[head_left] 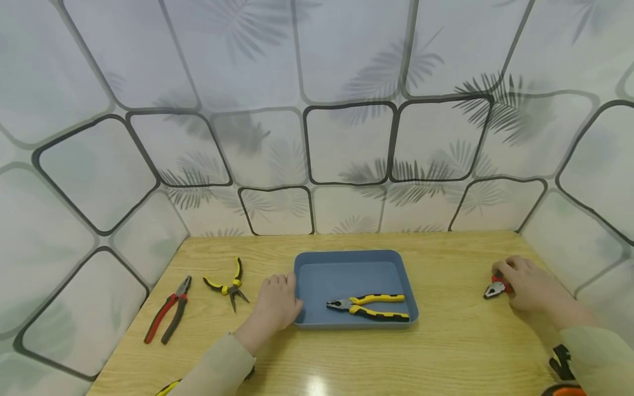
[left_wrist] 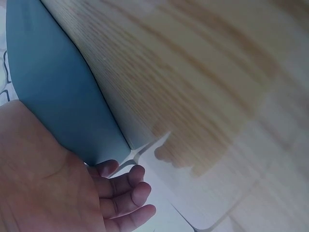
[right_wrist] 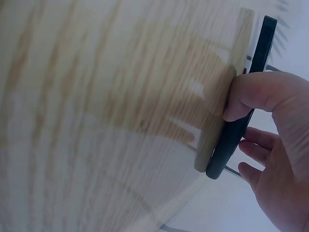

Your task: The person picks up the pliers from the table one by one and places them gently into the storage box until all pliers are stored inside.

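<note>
At the right side of the table my right hand (head_left: 535, 286) grips a pair of pliers (head_left: 495, 289) with red on the handles, its metal jaws showing past the fingers. The right wrist view has a dark handle (right_wrist: 228, 147) between the thumb and the other fingers, close over the wood. My left hand (head_left: 277, 302) is at the left wall of a blue tray (head_left: 322, 280), fingers loosely bent along its outer side. Inside the tray lie yellow-and-black combination pliers (head_left: 364, 302), jaws pointing left.
Left of the tray, yellow-and-black needle-nose pliers (head_left: 233, 289) lie spread apart. Farther left are red-and-black pliers (head_left: 176, 300). A yellow tool (head_left: 168, 388) is partly covered by the left sleeve. By the right sleeve lies a black-and-orange object (head_left: 567, 391). A patterned backdrop borders the table.
</note>
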